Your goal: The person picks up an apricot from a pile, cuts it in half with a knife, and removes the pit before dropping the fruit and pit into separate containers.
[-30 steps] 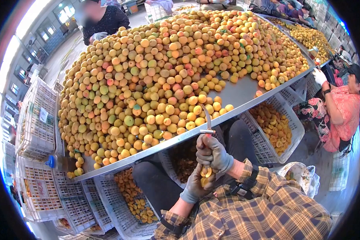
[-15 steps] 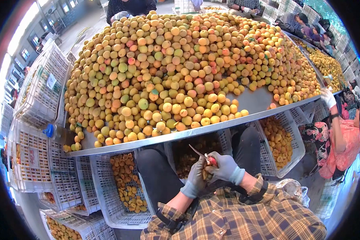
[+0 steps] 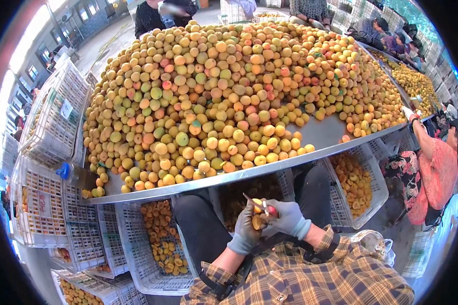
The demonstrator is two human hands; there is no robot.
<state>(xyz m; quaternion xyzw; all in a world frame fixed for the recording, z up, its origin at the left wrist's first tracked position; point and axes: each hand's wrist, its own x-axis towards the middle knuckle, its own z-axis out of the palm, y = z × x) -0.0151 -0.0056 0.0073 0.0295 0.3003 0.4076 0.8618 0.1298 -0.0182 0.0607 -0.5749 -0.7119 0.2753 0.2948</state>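
Note:
My gloved left hand [image 3: 245,233] is closed around an apricot [image 3: 258,222], whose orange flesh shows in two parts between my hands. In my gloved right hand [image 3: 289,218] is a knife [image 3: 273,211] with a red handle. Its thin blade points up and left, beside the fruit and over my left fingers. Both hands are close together above my lap, over a dark-filled crate [image 3: 288,185] between my knees. Right in front rises a large heap of whole apricots [image 3: 213,101] on a metal table [image 3: 320,133].
A crate of halved apricots [image 3: 123,223] stands left of my legs, another crate [image 3: 380,195] on the right. Stacked crates [image 3: 35,203] and a blue-capped bottle [image 3: 76,175] are at far left. A person in a coral top [image 3: 437,168] sits right, reaching to the table's metal edge [image 3: 203,181].
Orange apricot flesh now shows between my hands, and the blade has turned more upright. The coworker's hand at right moved onto the fruit; people behind the heap shifted.

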